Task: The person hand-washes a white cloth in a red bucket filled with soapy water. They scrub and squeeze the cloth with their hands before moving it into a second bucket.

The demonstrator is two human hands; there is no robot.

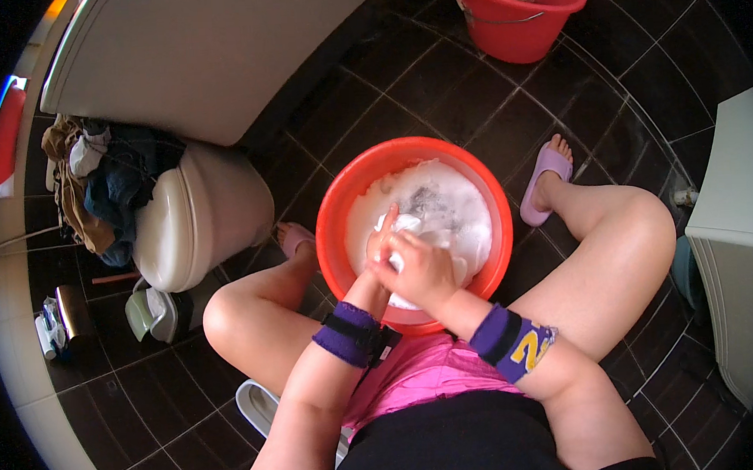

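A round red plastic basin (328, 238) stands on the floor between my legs, full of white suds (465, 199) with a greyish patch in the middle. Over its near side my two hands meet. My left hand (384, 239) points away from me with a finger stretched out, and the rest of it is partly covered. Across it lies my right hand (422, 271), its fingers curled in against the left hand near the wrist. White shows between and beside the hands; whether it is foam or wet cloth I cannot make out. Each forearm wears a purple band.
A red bucket (511, 37) with a wire handle stands at the far right. Clothes (123, 186) are heaped on the white toilet (219, 193) at left. A pale cabinet (731, 256) is at right. Dark tiles (436, 76) cover the floor.
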